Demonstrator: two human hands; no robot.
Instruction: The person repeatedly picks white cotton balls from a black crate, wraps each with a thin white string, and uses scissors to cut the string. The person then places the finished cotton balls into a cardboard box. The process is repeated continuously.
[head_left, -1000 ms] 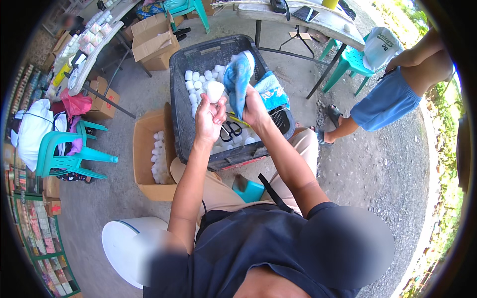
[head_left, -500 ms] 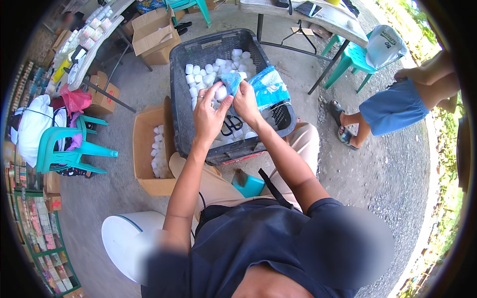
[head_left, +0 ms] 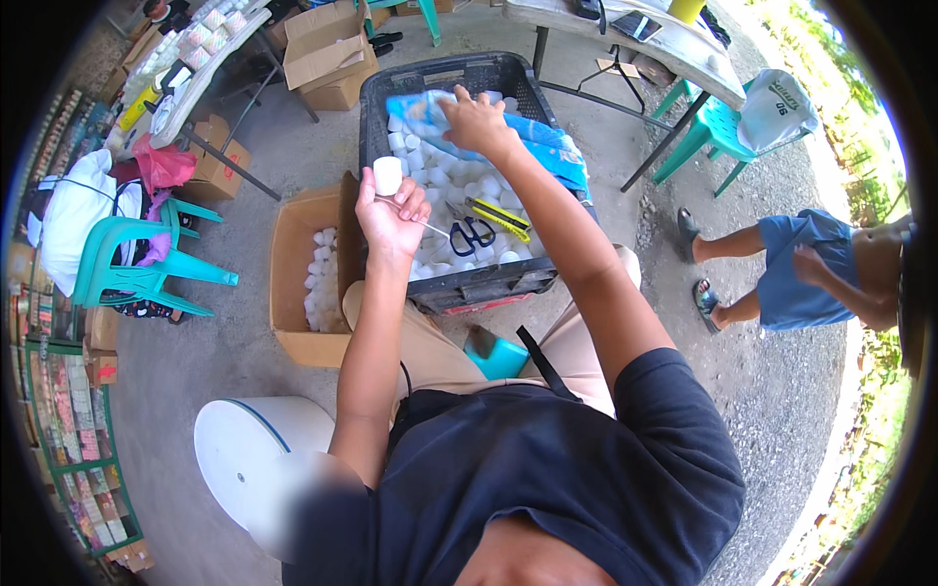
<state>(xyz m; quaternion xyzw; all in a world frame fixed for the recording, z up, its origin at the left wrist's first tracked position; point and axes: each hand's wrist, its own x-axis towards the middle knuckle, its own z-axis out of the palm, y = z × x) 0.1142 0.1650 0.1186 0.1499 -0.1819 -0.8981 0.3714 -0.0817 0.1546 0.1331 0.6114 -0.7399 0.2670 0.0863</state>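
Observation:
My left hand [head_left: 394, 212] grips a small white rounded container [head_left: 388, 176] upright between thumb and fingers. A thin pale stick [head_left: 427, 226] runs out from under the same fingers. Farther up, my right hand [head_left: 476, 122] reaches over a blue and white cloth [head_left: 547, 146], its fingers spread; whether they touch the cloth I cannot tell. The cloth lies across the back and right rim of a black plastic crate [head_left: 376, 117]. Many similar white containers [head_left: 459, 176] fill the crate. On them rest dark-handled scissors [head_left: 472, 237] and a yellow box cutter [head_left: 500, 219].
An open cardboard box [head_left: 293, 264] of white containers stands left of the crate. Teal chairs [head_left: 156, 264] hold bags. A white drum [head_left: 264, 435] is near my left arm. Tables [head_left: 674, 54] stand behind. At the right, a person in blue shorts [head_left: 796, 269] is on the gravel.
My hands have moved apart: the left holds the container toward me, while the right has gone up over the cloth. The box cutter has come into sight. The person at right has shifted nearer.

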